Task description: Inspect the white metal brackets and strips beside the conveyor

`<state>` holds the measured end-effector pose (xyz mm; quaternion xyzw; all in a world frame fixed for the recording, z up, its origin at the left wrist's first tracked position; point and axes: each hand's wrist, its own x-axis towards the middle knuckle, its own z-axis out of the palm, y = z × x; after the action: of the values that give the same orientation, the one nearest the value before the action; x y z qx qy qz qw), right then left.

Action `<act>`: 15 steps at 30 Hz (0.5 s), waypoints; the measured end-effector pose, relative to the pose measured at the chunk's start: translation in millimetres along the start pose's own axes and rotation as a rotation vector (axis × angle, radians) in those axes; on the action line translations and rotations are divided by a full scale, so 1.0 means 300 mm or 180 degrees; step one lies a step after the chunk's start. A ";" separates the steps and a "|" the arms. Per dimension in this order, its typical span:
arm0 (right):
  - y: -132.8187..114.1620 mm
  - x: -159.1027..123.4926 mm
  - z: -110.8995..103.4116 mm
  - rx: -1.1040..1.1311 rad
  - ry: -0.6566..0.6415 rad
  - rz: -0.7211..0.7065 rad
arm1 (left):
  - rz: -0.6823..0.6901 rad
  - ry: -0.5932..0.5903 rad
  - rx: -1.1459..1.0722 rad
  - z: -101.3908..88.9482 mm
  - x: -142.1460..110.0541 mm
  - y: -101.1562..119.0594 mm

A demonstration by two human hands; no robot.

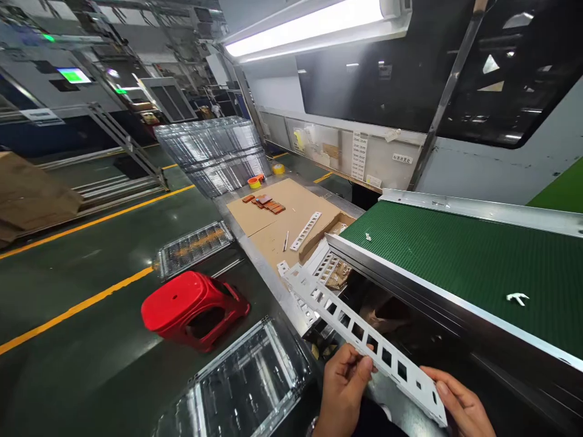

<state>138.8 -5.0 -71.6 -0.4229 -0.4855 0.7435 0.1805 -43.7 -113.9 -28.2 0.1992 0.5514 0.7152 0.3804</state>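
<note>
I hold a long white plastic strip point(364, 331) with a row of rectangular cut-outs, slanting from the upper left down to the lower right. My left hand point(342, 383) pinches its lower edge near the middle, thumb on top. My right hand point(462, 405) grips the strip's near end at the bottom right. Under the strip's far end lies a stack of similar white strips point(324, 267) in an open box beside the green conveyor belt point(464, 255).
A cardboard sheet point(282, 215) on the bench carries another white strip point(306, 230), several orange-brown pieces point(265, 203) and a tape roll point(255, 181). A red stool point(194, 306) lies on the floor beside clear plastic trays point(248, 385). A small white clip point(517, 297) rests on the belt.
</note>
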 end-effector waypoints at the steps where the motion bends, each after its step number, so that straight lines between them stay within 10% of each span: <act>1: -0.006 -0.006 0.009 0.0057 0.0032 -0.0021 | 0.0004 0.0033 0.0013 -0.003 0.000 -0.002; 15: -0.037 -0.062 0.051 -0.0310 0.0346 -0.0426 | -0.0217 0.0259 -0.0410 -0.035 0.022 -0.023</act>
<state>135.6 -21.3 -51.0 -0.4375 -0.5378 0.6813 0.2352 -52.9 -114.9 -39.0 0.1262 0.5257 0.7433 0.3939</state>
